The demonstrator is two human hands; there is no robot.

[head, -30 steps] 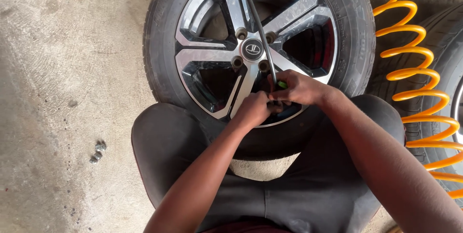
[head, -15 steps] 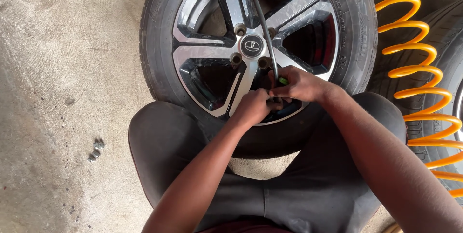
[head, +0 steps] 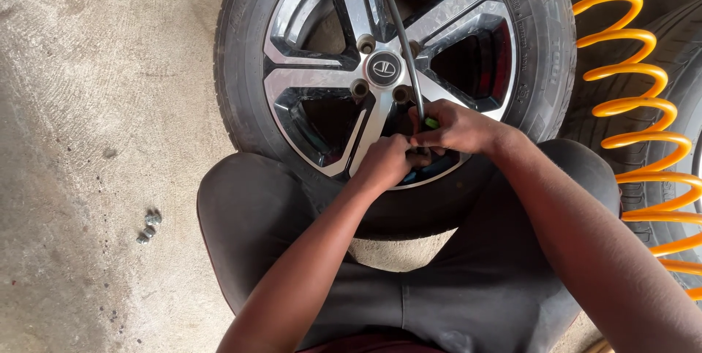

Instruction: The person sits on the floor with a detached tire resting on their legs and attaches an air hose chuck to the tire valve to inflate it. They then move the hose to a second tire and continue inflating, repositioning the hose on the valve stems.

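Glossy metal wheel (head: 322,90), matt rubber tyre (head: 541,53), rough concrete floor (head: 102,104)

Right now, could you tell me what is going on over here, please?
A person sits on the concrete floor with a car wheel between the knees. Both hands meet at the lower rim: the right hand grips a dark hose with a green tip, the left hand pinches just beside it. A few small metal nuts lie on the floor, and an orange coiled hose hangs alongside.

hose (head: 398,28) end hidden under right hand (head: 457,128), tyre (head: 545,46) top cropped — floor bits (head: 148,226) indistinct
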